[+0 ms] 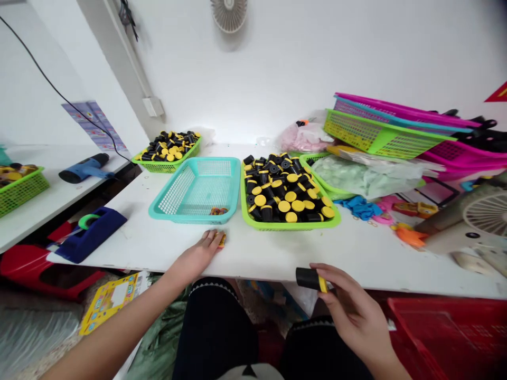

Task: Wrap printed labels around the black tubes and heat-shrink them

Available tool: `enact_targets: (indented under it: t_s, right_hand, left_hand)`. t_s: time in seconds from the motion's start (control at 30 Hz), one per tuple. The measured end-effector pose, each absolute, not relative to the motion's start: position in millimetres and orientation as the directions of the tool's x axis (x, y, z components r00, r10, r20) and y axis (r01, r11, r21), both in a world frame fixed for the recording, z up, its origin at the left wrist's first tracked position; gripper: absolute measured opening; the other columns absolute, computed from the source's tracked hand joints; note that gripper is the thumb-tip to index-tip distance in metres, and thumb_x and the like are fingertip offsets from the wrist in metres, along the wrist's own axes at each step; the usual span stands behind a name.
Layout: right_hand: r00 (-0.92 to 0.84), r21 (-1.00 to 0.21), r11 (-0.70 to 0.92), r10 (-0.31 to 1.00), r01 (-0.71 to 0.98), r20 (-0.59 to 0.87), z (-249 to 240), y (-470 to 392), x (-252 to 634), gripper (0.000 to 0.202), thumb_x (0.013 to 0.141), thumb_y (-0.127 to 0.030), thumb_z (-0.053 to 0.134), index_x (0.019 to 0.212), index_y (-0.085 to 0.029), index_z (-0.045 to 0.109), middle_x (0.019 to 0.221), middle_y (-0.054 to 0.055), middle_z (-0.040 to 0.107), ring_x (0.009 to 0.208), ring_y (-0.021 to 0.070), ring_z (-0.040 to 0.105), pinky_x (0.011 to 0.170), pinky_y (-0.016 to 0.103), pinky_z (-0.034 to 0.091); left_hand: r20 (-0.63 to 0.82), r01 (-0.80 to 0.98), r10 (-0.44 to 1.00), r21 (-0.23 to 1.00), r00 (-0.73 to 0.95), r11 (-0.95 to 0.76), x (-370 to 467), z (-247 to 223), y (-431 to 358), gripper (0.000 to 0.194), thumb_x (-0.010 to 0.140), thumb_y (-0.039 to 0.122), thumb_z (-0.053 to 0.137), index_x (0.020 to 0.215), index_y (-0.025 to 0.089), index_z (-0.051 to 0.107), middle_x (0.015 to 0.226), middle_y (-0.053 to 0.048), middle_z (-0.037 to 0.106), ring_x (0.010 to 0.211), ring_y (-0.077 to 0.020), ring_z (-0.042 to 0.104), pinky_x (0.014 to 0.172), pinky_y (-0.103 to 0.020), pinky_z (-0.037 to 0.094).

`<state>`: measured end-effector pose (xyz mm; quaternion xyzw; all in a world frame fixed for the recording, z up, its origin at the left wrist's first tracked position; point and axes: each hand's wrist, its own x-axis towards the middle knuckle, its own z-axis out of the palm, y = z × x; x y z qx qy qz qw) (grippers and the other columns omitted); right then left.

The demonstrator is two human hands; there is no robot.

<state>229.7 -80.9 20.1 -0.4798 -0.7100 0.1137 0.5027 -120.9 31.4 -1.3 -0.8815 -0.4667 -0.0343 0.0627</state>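
My right hand [348, 301] pinches a black cylinder with a yellow cap [311, 278] between thumb and fingers, just over the table's front edge. Flat on the white table, my left hand [206, 246] has its fingers together on a small orange-yellow packet [222, 240], which is partly hidden under them. Beyond my left hand sits a turquoise basket [156, 211] with one small colourful packet [218, 211] at its front right corner. To its right, a green basket [277, 226] is full of black and yellow cylinders [284, 195].
Another green basket [162, 168] of cylinders stands at the back left. A blue tape dispenser [89, 237] lies at the left front. Stacked baskets [388, 134], plastic bags [352, 174] and a fan [483, 221] crowd the right side. A red crate [447, 327] is below.
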Motion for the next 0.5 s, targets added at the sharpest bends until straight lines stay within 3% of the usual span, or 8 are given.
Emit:
enact_targets:
  t_s: [0.17, 0.27, 0.4, 0.5]
  right_hand:
    - [-0.017, -0.679, 0.514, 0.804, 0.524, 0.595, 16.5, -82.3, 224.0, 0.03, 0.087, -0.016, 0.061, 0.114, -0.027, 0.065, 0.11, 0.008, 0.073, 0.102, 0.0209, 0.071, 0.089, 0.029, 0.059]
    - [-0.033, -0.688, 0.521, 0.808, 0.505, 0.588, 17.4, -79.3, 217.3, 0.029, 0.086, -0.016, 0.062, 0.113, -0.027, 0.065, 0.108, 0.007, 0.074, 0.1, 0.0202, 0.071, 0.089, 0.029, 0.059]
    - [-0.067, -0.715, 0.546, 0.812, 0.437, 0.58, 15.7, -78.0, 210.7, 0.034, 0.088, -0.016, 0.06, 0.119, -0.028, 0.063, 0.115, 0.008, 0.071, 0.11, 0.0206, 0.068, 0.092, 0.03, 0.058]
    - [-0.085, -0.715, 0.538, 0.821, 0.447, 0.564, 9.5, -82.6, 213.8, 0.035, 0.087, -0.016, 0.061, 0.12, -0.029, 0.063, 0.117, 0.008, 0.071, 0.111, 0.0215, 0.067, 0.093, 0.031, 0.057]
  left_hand:
    - [0.11, 0.812, 0.807, 0.001, 0.58, -0.584, -83.6, -7.3, 20.3, 0.048, 0.101, 0.017, 0.031, 0.148, 0.012, 0.037, 0.147, -0.019, 0.045, 0.14, -0.0297, 0.038, 0.106, -0.043, 0.046]
    - [0.132, 0.815, 0.813, 0.051, 0.567, -0.577, -54.2, -6.1, 37.7, 0.046, 0.101, 0.023, 0.036, 0.146, 0.013, 0.041, 0.147, -0.018, 0.045, 0.141, -0.0296, 0.037, 0.106, -0.043, 0.046]
    - [0.247, 0.798, 0.775, 0.012, 0.582, -0.603, -36.2, 2.1, 64.9, 0.038, 0.099, 0.025, 0.044, 0.133, 0.01, 0.055, 0.141, -0.018, 0.052, 0.142, -0.0298, 0.034, 0.115, -0.049, 0.035]
    - [0.293, 0.77, 0.734, -0.011, 0.613, -0.638, -40.6, 5.3, 67.0, 0.037, 0.098, 0.02, 0.045, 0.132, 0.009, 0.054, 0.142, -0.018, 0.051, 0.142, -0.0272, 0.035, 0.117, -0.047, 0.033]
